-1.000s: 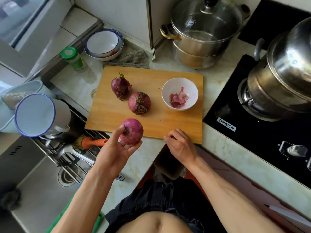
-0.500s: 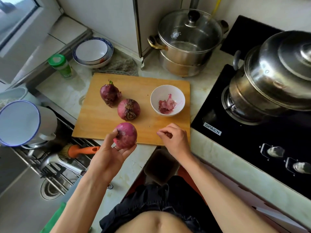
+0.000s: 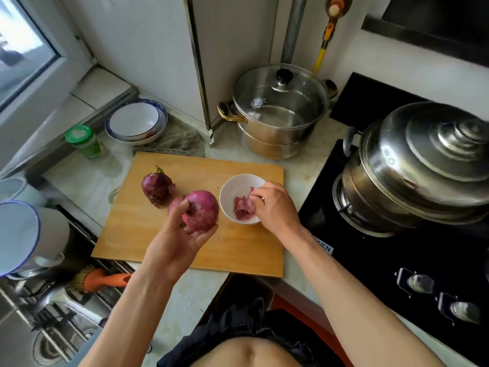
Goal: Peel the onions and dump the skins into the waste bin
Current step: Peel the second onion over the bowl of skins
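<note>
My left hand [image 3: 182,234] grips a pinkish, partly peeled red onion [image 3: 202,210] above the wooden cutting board [image 3: 148,231]. A dark, unpeeled onion [image 3: 156,187] sits on the board behind it. A second onion [image 3: 175,203] is mostly hidden behind the held one. My right hand [image 3: 274,205] reaches over the small white bowl [image 3: 230,189], its fingertips pinching a strip of onion skin [image 3: 250,192]. More onion skins [image 3: 243,207] lie inside the bowl.
A glass-lidded steamer pot [image 3: 277,112] stands behind the board. A large steel pot [image 3: 418,165] sits on the black gas stove [image 3: 397,260] to the right. Stacked bowls [image 3: 135,123] and a green-capped jar [image 3: 84,141] are at back left. A white enamel mug [image 3: 29,234] and the sink [image 3: 34,327] lie left.
My right hand moved from the board's front edge up to the white bowl, carrying a piece of skin. My left hand raised the onion forward over the board. The camera tilted upward.
</note>
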Demonstrator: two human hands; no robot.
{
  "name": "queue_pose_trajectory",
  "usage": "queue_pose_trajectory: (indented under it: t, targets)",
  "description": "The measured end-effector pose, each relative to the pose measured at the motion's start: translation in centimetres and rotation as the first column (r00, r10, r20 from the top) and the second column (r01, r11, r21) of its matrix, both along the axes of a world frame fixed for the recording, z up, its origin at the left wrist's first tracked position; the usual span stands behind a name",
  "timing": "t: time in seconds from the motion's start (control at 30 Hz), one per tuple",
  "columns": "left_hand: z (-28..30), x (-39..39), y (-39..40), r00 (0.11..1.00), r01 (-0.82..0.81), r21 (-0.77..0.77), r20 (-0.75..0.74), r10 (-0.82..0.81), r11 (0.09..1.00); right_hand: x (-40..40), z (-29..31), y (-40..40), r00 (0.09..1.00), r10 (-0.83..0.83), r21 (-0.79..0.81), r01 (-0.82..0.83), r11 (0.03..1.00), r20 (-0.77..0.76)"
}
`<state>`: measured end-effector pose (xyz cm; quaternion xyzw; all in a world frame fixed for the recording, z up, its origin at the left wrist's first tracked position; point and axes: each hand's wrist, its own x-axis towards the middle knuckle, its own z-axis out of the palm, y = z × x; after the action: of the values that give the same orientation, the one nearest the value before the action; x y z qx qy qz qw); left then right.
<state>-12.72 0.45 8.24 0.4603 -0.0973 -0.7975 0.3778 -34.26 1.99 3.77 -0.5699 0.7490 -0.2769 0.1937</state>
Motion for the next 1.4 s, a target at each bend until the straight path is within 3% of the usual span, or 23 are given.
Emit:
queue_pose_trajectory:
  t: [0.13,0.43,0.6,0.83,1.1,1.4]
  targets:
    - [-0.4,-0.9,-0.6,0.999,-0.025,-0.005,0.020,0.025,1.000,-0.6,0.4,-1.2,0.996,0.073,0.100,-0.068,0.993,-0.053]
    - [-0.7,-3.8,-0.7,1.000,-0.015,-0.008,0.027,0.015,1.000,-1.9,0.6,-2.3,0.996,0.083,0.067,-0.081,0.994,-0.023]
    - [-0.4,-5.0,-1.3,1.000,-0.002,-0.012,0.004,0.002,1.000,-1.7,0.1,-2.4,0.966,0.199,-0.082,-0.188,0.979,0.163]
    - [0.4,-5.3,-2.9,0.984,0.148,-0.069,0.113,-0.140,0.987,-0.1,2.0,-0.3,0.827,0.219,-0.391,0.001,0.921,0.518]
    - [1.0,-7.3,-3.3,0.954,0.247,-0.025,0.180,-0.238,0.969,-1.4,2.0,-0.1,0.894,0.234,-0.470,-0.030,0.882,0.383]
    - [1.0,-7.2,-4.3,0.930,0.273,0.036,0.245,-0.273,0.961,-1.7,2.0,-1.0,0.884,0.259,-0.411,-0.086,0.908,0.389]
